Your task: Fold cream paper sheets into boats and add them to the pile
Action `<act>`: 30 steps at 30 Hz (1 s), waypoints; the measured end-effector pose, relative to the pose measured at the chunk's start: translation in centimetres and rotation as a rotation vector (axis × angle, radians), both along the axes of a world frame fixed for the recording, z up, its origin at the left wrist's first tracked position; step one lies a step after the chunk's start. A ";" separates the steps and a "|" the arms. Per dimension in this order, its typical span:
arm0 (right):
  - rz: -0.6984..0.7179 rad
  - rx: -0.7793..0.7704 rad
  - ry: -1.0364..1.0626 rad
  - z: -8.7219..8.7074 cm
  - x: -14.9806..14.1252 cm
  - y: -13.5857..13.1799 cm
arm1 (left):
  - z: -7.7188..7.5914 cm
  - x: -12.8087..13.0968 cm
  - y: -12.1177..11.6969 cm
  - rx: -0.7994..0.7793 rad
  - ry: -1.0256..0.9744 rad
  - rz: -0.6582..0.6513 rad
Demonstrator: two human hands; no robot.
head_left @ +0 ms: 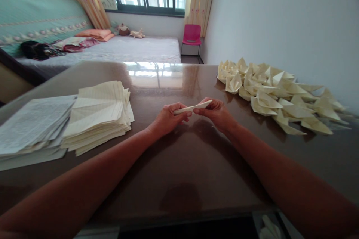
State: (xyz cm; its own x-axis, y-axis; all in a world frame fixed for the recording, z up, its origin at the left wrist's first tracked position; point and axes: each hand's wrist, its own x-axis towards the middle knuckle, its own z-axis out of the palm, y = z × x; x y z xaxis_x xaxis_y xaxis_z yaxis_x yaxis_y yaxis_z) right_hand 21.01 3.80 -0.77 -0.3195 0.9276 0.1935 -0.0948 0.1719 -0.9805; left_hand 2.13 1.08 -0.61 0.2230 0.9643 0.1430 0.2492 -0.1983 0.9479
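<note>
Above the middle of the glossy brown table (185, 164), a narrow folded piece of cream paper (204, 105) is held between both hands. My left hand (171, 117) is closed on its left end, thumb on the near side. My right hand (217, 112) pinches the other end, with a pointed tip sticking out past the fingers. Most of the paper is covered by the fingers, so its full shape is hidden. To the right lie many folded paper boats (266, 101), crowded together in the same cream colour.
A stack of creased cream sheets (98, 110) and a pile of printed papers (33, 123) lie at the left. Behind the table are a bed (151, 50), a pink chair (192, 35) and a window. A white wall (280, 18) stands along the right.
</note>
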 end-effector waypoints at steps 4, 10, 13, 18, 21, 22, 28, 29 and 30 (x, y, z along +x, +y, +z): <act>0.072 -0.073 -0.040 -0.2 0.4 0.2 | -0.1 -0.3 0.0 -0.030 0.087 -0.077; 0.074 -0.026 -0.108 0.1 0.5 0.1 | -0.3 -0.3 -0.2 0.032 0.129 -0.115; 0.064 0.030 -0.066 0.3 0.3 0.0 | -0.1 -0.2 -0.3 0.065 0.130 -0.114; 0.087 -0.028 -0.030 0.1 0.3 0.2 | 0.3 -0.1 -0.3 0.057 0.168 -0.120; 0.100 -0.080 -0.115 0.0 0.9 0.5 | 0.1 -0.4 -0.1 0.060 0.246 -0.136; 0.093 -0.081 -0.160 0.0 1.1 0.6 | 0.0 -0.6 0.0 0.073 0.295 -0.136; 0.040 0.042 -0.531 0.1 2.7 1.5 | -0.2 -1.7 0.5 0.267 0.637 -0.086; 0.034 0.075 -0.585 0.0 2.8 1.6 | -0.2 -1.8 0.5 0.291 0.651 -0.071; 0.027 0.109 -0.625 0.0 2.9 1.6 | -0.2 -2.0 0.6 0.304 0.655 -0.062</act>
State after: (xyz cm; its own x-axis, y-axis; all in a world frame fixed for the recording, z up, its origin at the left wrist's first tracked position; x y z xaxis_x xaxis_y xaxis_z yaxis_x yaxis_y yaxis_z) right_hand 23.91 5.44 -0.78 -0.4255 0.9032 0.0557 0.4847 0.2794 -0.8288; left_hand 0.18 1.66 -0.80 0.4080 0.8858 0.2213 0.7267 -0.4618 0.5085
